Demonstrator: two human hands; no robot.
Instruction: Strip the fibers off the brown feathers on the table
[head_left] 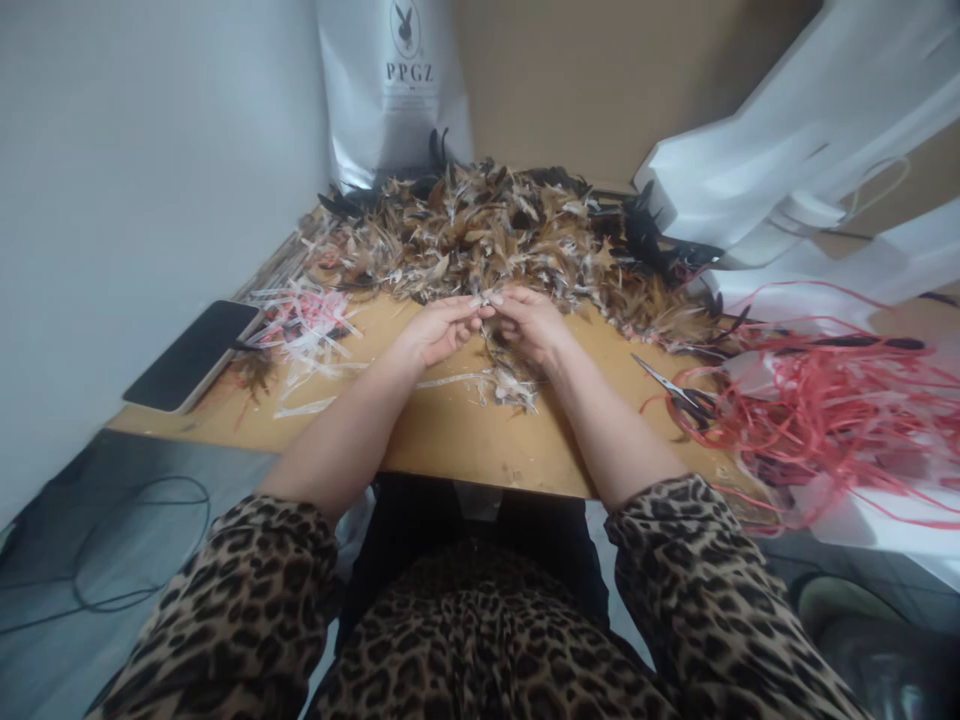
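My left hand [448, 330] and my right hand [529, 325] meet over the middle of the table. The thumb and fingers of both are pinched together at a feather [486, 299], of which a small whitish part shows between the fingertips. The rest of it is mostly hidden by my fingers. Just beyond my hands lies a large heap of brown and black feathers [480, 225]. Below and between my wrists, a small tuft of white fluff [514, 388] rests on the wooden tabletop [480, 445].
Scissors [679, 390] lie right of my right forearm, beside a tangle of red plastic string [847, 410]. A phone [193, 355] and cut white and pink strips [304, 325] lie on the left. Behind the heap stands a white bag [397, 100]; white sheeting [787, 130] hangs at right.
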